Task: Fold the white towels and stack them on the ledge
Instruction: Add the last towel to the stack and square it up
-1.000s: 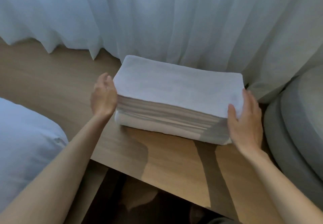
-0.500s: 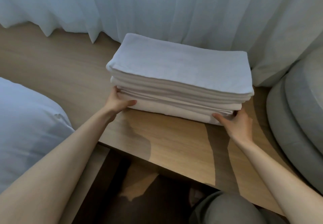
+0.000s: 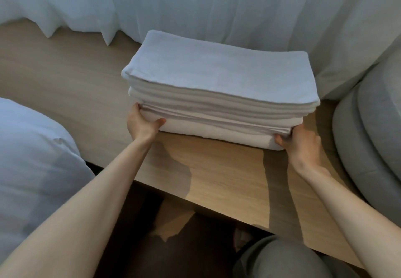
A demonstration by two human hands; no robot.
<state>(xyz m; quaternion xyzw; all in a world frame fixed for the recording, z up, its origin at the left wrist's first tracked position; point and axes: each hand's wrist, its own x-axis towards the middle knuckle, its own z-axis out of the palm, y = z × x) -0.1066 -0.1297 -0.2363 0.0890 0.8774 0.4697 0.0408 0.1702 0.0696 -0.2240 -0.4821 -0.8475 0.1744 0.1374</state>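
Note:
A stack of several folded white towels (image 3: 219, 78) stands on the wooden ledge (image 3: 208, 173), close to the curtain. My left hand (image 3: 142, 123) grips the bottom left corner of the stack, thumb across the front of the lowest towel. My right hand (image 3: 301, 143) grips the bottom right corner, thumb on the front and fingers hidden behind the towels. The upper towels overhang the lower ones a little at the right.
White sheer curtains (image 3: 195, 6) hang right behind the stack. A grey round cushion (image 3: 373, 130) lies at the right end of the ledge. A white pillow (image 3: 36, 162) sits at the left. Dark floor and my grey-clad knee (image 3: 280, 260) show below the ledge's front edge.
A second ago both hands lay flat against the sides of the stack near its top. They have dropped to the bottom corners and now grip the lowest towels; the camera has come closer.

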